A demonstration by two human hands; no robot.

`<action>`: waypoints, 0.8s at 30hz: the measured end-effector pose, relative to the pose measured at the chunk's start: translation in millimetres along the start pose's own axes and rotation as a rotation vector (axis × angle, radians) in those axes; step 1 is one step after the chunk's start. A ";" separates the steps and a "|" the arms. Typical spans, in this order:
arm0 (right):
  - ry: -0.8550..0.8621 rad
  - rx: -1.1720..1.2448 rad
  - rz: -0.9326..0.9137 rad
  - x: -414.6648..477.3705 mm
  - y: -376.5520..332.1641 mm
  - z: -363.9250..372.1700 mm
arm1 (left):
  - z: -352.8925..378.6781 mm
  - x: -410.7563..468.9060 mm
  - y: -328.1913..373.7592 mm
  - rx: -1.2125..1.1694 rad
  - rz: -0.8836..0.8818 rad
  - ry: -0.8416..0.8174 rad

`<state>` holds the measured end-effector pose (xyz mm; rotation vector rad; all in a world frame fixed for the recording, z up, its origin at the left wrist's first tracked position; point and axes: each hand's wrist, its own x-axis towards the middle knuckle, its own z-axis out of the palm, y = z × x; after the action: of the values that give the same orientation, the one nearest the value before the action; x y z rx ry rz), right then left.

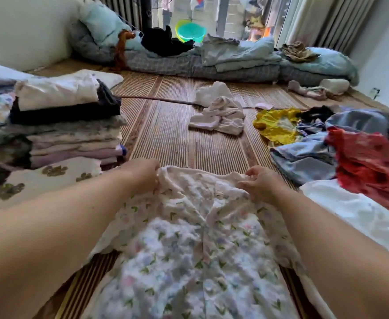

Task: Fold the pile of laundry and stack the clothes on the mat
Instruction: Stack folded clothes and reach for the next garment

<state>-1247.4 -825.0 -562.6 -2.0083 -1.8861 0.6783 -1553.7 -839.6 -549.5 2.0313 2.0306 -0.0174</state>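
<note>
Hands pinch the floral garment (188, 238) at its far edge, left hand (142, 174) and right hand (261, 184) equally near, its length running toward the frame's bottom.

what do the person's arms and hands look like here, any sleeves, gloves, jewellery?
Both forearms are bare, with no sleeve in view along their visible length. The left hand and right hand are bare too: no gloves. No watch, bracelet or ring shows, though the fingers are partly hidden and the picture is soft.
</note>
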 end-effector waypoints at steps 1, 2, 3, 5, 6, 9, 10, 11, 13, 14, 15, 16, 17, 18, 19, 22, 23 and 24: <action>0.015 -0.011 -0.002 2.2 5.4 3.6 | 7.6 0.9 -5.0 0.025 0.000 0.019; 0.037 0.023 -0.001 3.6 10.7 3.1 | 12.4 -0.4 -10.1 0.031 -0.003 0.057; 0.068 0.068 0.001 2.4 14.6 -2.1 | 14.3 -4.1 -15.0 0.013 -0.006 0.108; 0.156 0.157 0.018 -6.7 23.5 -22.9 | 14.3 -19.6 -26.9 -0.056 -0.013 0.190; 0.195 0.180 0.024 -13.6 29.0 -35.2 | 13.5 -30.1 -34.2 -0.070 -0.017 0.205; 0.168 0.158 0.070 -52.9 47.7 -67.5 | 10.3 -73.9 -53.1 -0.076 -0.037 0.192; 0.103 0.121 0.109 -68.6 53.7 -73.7 | 10.2 -87.9 -57.5 -0.063 -0.057 0.185; 0.013 0.070 0.159 -83.3 58.2 -77.2 | 9.9 -99.1 -61.3 -0.035 -0.087 0.171; -0.170 -0.087 0.256 -116.2 65.5 -77.1 | 11.4 -118.6 -66.4 0.012 -0.157 0.123; -0.218 -0.180 0.281 -130.7 68.5 -74.5 | 12.3 -126.9 -69.7 0.008 -0.197 0.088; -0.228 -0.265 0.293 -143.0 70.9 -71.3 | 13.1 -134.5 -72.8 -0.005 -0.243 0.046; -0.208 -0.332 0.298 -151.6 73.8 -68.2 | 14.8 -140.1 -76.7 -0.014 -0.280 0.012; -0.172 -0.388 0.304 -159.6 76.8 -65.3 | 17.7 -146.2 -81.3 -0.017 -0.307 -0.011; -0.131 -0.435 0.315 -164.8 80.4 -63.6 | 22.0 -150.1 -85.5 -0.017 -0.325 -0.015; -0.097 -0.474 0.326 -168.8 83.0 -62.4 | 25.8 -153.8 -90.2 -0.018 -0.346 -0.001; -0.052 -0.536 0.338 -174.8 89.6 -63.0 | 35.4 -161.0 -104.4 0.032 -0.464 0.032; -0.051 -0.550 0.341 -175.3 90.6 -62.7 | 36.1 -163.0 -109.6 0.067 -0.504 0.022; -0.054 -0.557 0.342 -174.7 89.9 -61.7 | 35.0 -165.5 -115.7 0.089 -0.537 0.011</action>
<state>-1142.9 -1000.2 -534.6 -2.7230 -1.9325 0.2963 -1664.2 -1010.8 -571.6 1.4693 2.5558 -0.2031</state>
